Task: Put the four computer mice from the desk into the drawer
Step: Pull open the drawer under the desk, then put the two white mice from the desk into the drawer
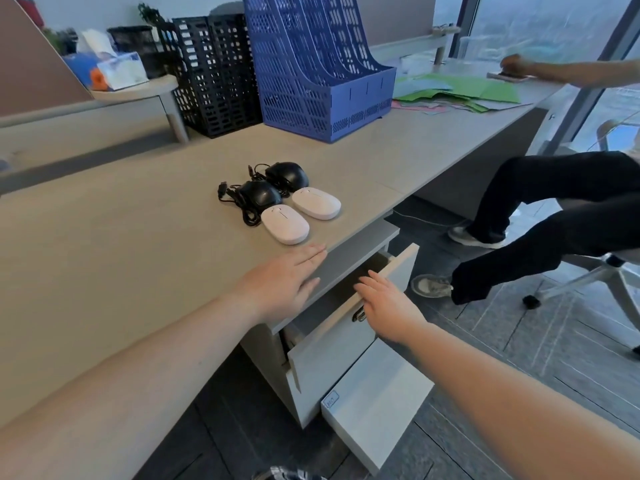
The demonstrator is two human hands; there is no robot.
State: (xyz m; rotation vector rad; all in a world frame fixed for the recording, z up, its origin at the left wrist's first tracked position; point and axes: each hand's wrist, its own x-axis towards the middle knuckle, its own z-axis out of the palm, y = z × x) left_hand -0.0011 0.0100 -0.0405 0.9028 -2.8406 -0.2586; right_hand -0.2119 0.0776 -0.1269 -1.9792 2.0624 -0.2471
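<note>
Two white wireless mice, one nearer (285, 224) and one farther (316, 202), lie on the desk (104, 237) beside two black wired mice, one on the left (261, 193) and one behind (288, 175), their cables bundled. My left hand (282, 280) rests flat and empty on the desk edge just in front of the mice. My right hand (388, 304) hovers open over the front of the top drawer (332, 348), which is pulled partly out under the desk; its inside looks dark.
A lower drawer (377, 407) also stands pulled out. A blue file rack (318, 67) and black mesh racks (214, 71) stand at the desk's back. Green papers (460, 90) lie far right. Another person sits at right, legs (554, 216) near the drawers.
</note>
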